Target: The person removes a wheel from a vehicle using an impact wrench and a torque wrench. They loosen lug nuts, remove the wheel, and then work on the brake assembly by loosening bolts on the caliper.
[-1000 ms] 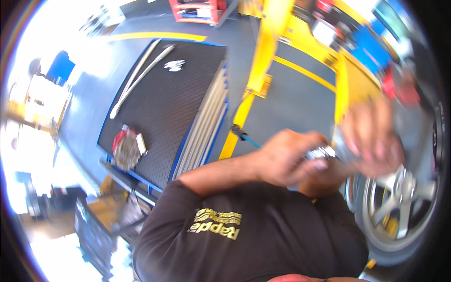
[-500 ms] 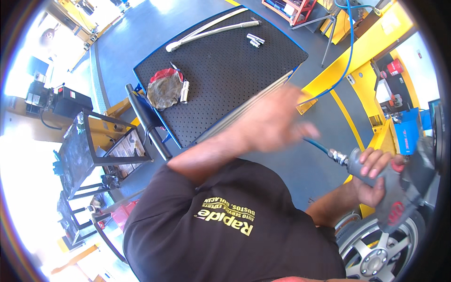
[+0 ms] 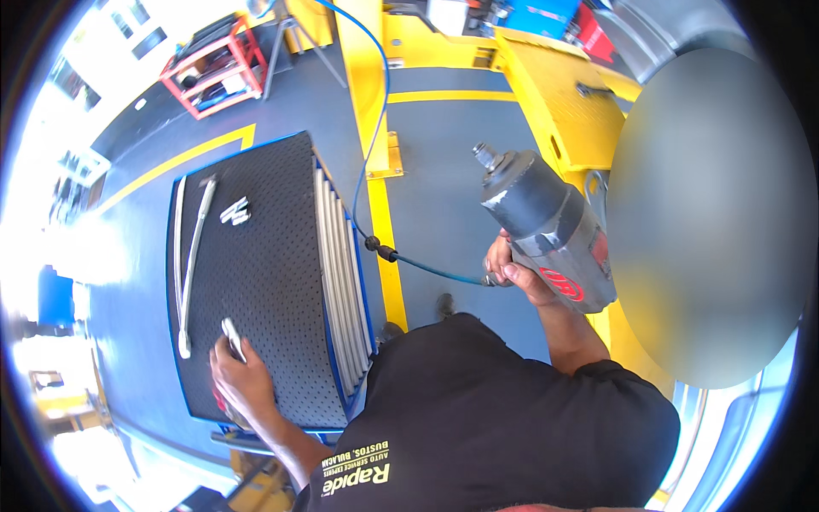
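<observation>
A bulky grey-and-black impact wrench [image 3: 546,226], its barrel rounded and scuffed and its short steel drive pointing away from me, is held in the air to my right, my right hand [image 3: 514,266] curled around its lower end, beside the fitting of a slim blue hose [image 3: 431,269]. My left hand [image 3: 243,380] pinches a bright silver cylindrical socket [image 3: 229,334] between thumb and fingers, over a black perforated mat [image 3: 273,299]. Two long, slim silver metal bars [image 3: 194,258] lie on it, near a small cluster of shiny silver cylinders [image 3: 235,211]. Beneath the mat, a blue-edged cabinet [image 3: 334,256] stacks silver-fronted drawers [image 3: 348,316]; farther off, a red metal cart [image 3: 201,88] carries assorted items on its shelves. A yellow steel post [image 3: 365,102] rises from the grey floor [image 3: 444,196], crossed by yellow painted lines [image 3: 452,96].
</observation>
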A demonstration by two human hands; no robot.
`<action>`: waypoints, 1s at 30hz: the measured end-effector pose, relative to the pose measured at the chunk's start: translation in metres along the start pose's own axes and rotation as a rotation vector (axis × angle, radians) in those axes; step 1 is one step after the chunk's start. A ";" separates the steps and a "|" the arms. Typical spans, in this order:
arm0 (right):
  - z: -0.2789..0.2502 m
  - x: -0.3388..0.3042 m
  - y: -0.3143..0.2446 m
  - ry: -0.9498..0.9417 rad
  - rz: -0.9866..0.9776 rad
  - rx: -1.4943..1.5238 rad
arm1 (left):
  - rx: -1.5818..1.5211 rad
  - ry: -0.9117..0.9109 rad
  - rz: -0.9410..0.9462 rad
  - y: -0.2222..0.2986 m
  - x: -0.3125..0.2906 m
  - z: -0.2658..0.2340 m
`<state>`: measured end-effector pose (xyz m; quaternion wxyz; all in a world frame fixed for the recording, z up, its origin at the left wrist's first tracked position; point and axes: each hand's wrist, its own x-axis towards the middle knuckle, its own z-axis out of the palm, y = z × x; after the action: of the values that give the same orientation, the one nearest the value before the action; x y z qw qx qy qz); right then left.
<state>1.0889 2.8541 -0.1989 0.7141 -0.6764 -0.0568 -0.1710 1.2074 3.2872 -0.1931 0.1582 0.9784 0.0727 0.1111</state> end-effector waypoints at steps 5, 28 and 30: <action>-0.018 -0.043 0.000 0.123 -0.104 -0.583 | -0.847 -0.190 0.717 0.148 0.067 0.009; -0.108 -0.159 -0.028 0.518 -0.371 2.090 | -1.495 -1.713 0.530 0.614 -0.149 0.146; -0.111 -0.150 -0.043 0.510 -0.460 2.086 | -1.467 -1.775 0.546 0.631 -0.158 0.151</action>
<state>0.9186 2.7682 -0.2135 0.8772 0.3417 -0.1490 -0.3026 1.1585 2.6217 -0.1576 0.6482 0.3715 -0.3551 -0.5619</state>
